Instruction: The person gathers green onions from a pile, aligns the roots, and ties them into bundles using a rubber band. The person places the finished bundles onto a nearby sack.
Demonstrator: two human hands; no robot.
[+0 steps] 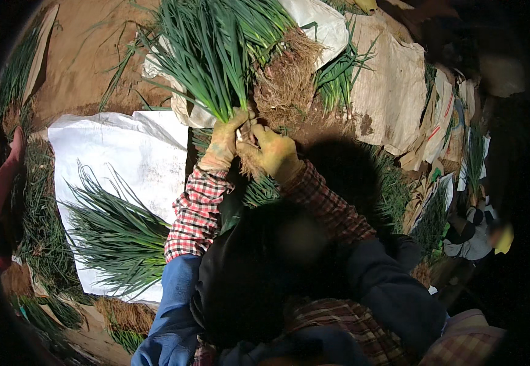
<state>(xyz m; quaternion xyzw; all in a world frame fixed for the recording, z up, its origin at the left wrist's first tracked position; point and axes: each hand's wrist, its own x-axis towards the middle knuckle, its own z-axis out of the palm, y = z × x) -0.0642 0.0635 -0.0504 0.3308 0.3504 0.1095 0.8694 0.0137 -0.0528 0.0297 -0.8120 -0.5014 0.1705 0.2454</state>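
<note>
A bunch of green onions is gripped by my left hand, in a yellowish work glove, around its lower stems. The long leaves point away from me and the pale root ends point toward me. My right hand, gloved alike, is closed at the white stem ends and roots, close against the left. Just beyond the right hand lies a heap of more green onions with brown, soil-covered roots. To the left, another bunch of green onions rests on a white sheet.
Tan woven sacks lie at the far right. Loose green leaves cover the ground left of the sheet. Brown bare soil spreads at the far left. Another person is low at the right edge, near more onions. My shadow darkens the ground before me.
</note>
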